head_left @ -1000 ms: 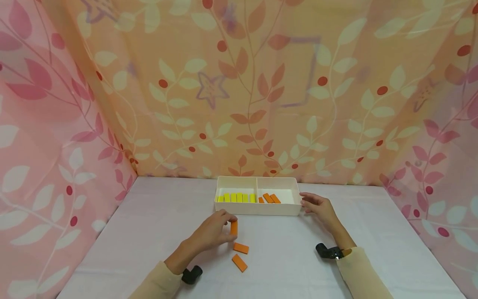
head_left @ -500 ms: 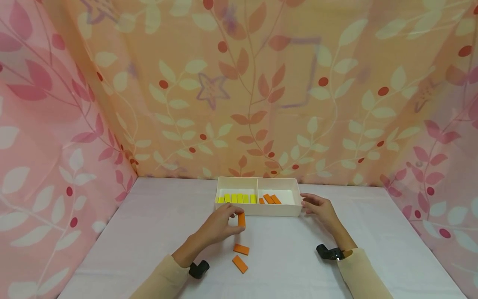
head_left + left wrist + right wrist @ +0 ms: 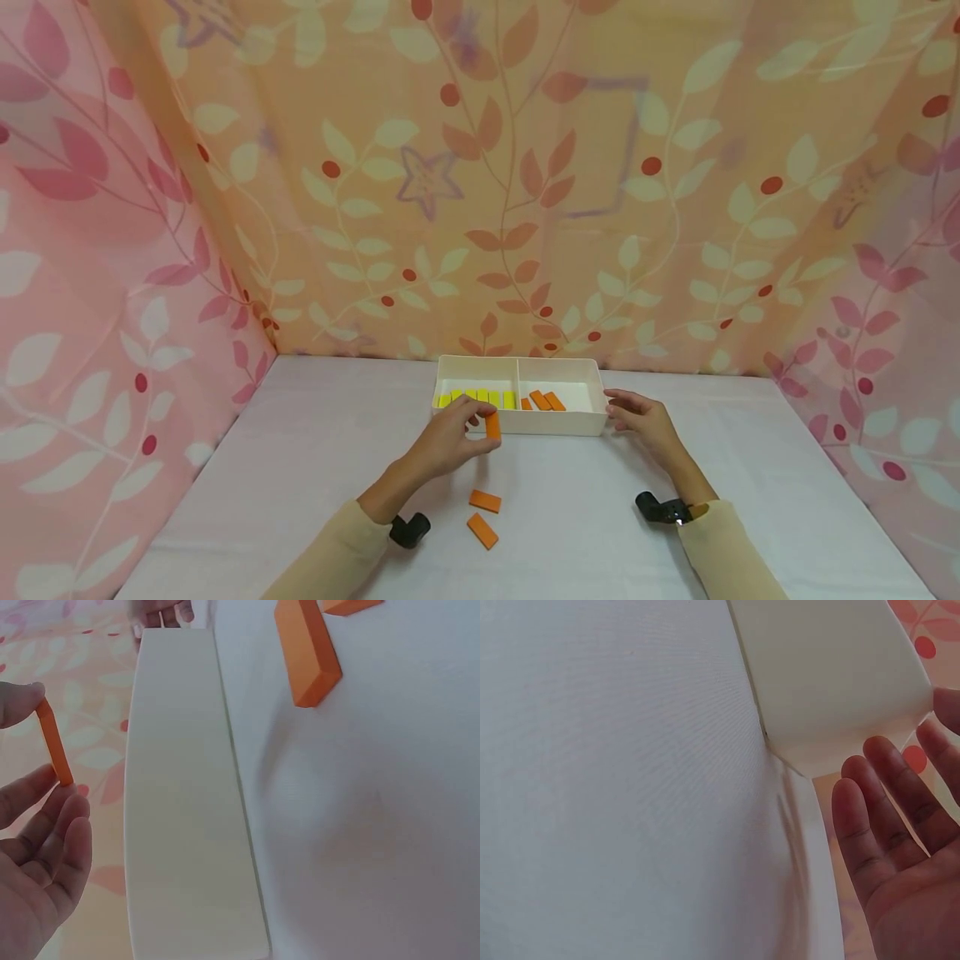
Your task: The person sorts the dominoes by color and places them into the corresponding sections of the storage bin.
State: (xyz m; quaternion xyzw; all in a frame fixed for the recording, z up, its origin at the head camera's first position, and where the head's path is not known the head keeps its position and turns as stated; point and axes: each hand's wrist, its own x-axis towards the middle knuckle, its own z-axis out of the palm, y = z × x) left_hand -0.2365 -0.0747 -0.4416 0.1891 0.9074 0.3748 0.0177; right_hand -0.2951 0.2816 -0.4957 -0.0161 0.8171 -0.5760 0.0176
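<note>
My left hand [image 3: 447, 437] pinches an orange block [image 3: 492, 426] on end between thumb and fingertips, just in front of the white two-part box [image 3: 555, 423]. In the left wrist view the held block [image 3: 55, 746] shows its narrow edge, level with the box's long wall [image 3: 184, 795]. My right hand [image 3: 643, 422] rests its fingertips at the box's right end; in the right wrist view its fingers [image 3: 885, 799] are loosely extended beside that corner. Yellow blocks [image 3: 492, 400] stand in a row in the left compartment, partly hidden by my left hand. Orange blocks [image 3: 546, 401] lie in the right one.
Two loose orange blocks, one nearer the box [image 3: 485, 501] and one closer to me [image 3: 482, 531], lie on the white tablecloth [image 3: 570, 533]. A leaf-patterned curtain [image 3: 510, 208] rises behind the box, with pink cloth [image 3: 90, 333] at the sides.
My left hand has carried the pinched orange block up off the table and rightward, toward the box's front wall. My right hand has stayed at the box's right end.
</note>
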